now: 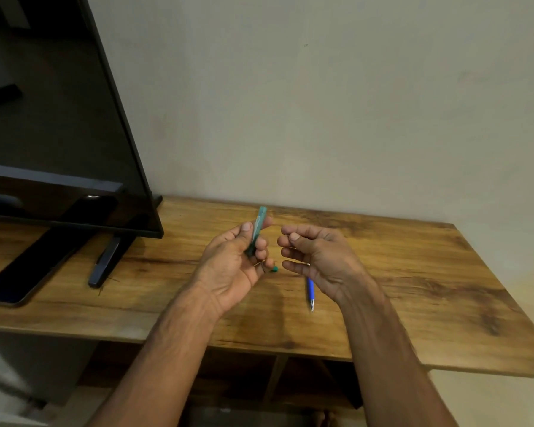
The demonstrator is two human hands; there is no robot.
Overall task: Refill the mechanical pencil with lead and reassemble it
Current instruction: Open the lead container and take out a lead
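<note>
My left hand [238, 263] grips a slim teal lead case [257, 229], held upright above the wooden table [413, 272], its top end sticking out past my fingers. A small teal cap [274, 269] shows just below that hand, by my lower fingers. My right hand [318, 257] hovers close to the right of the case with thumb and forefinger pressed together; whether a lead is pinched there is too fine to tell. The blue mechanical pencil [310, 292] lies on the table under my right hand, its metal tip pointing toward me and its upper part hidden.
A black flat screen [59, 134] stands at the left on a dark foot [105, 263]. A dark phone [22, 272] lies flat in front of it. The wall runs along the table's far edge. An open shelf sits below the tabletop.
</note>
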